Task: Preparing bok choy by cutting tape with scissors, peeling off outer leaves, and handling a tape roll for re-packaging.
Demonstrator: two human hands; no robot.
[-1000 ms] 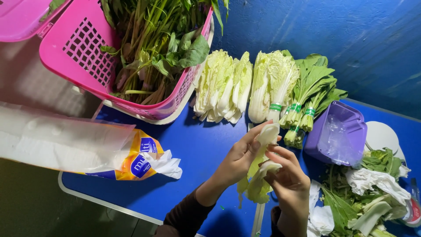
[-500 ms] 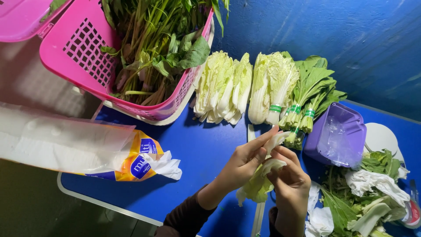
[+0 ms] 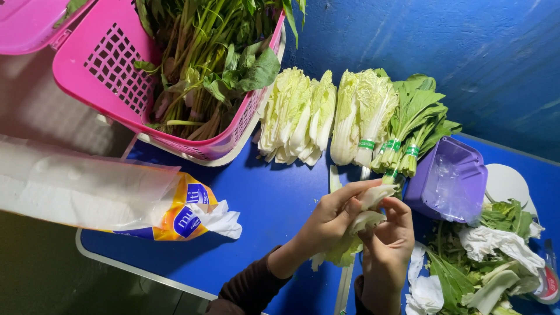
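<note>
**Both hands on one small cabbage, a trimmed row already laid out**

We judge the work to be partway along; against the blue wall a row of pale cabbage pieces [image 3: 297, 114] lies side by side on the blue bench [image 3: 268, 204], and just beside them sit greens bundles [image 3: 402, 125] with green bands round their stems, which look finished; to the far side a heap of loose trimmings [image 3: 493, 256] has gathered near a purple tub [image 3: 452, 178], so some leaves have plainly been stripped off; the pink basket [image 3: 111, 76] is full of untrimmed leafy stalks, so we reckon a good deal is left to do

The small cabbage [image 3: 359, 224] is held above the bench, between the row and the person's body, near the purple tub; our left hand [image 3: 326, 219] curls round it from the side, fingers stretched over the pale stalk end and thumb beneath, a loose but real hold; our right hand [image 3: 388, 233] grasps it from below, fingers pinched on an outer leaf at the white base; neither hand is free, and neither is clenched tight; whether the leaf is coming away we cannot tell

A roll of clear bags in a printed wrapper [image 3: 116, 198] lies on the bench edge, well apart from the hands and untouched
</note>
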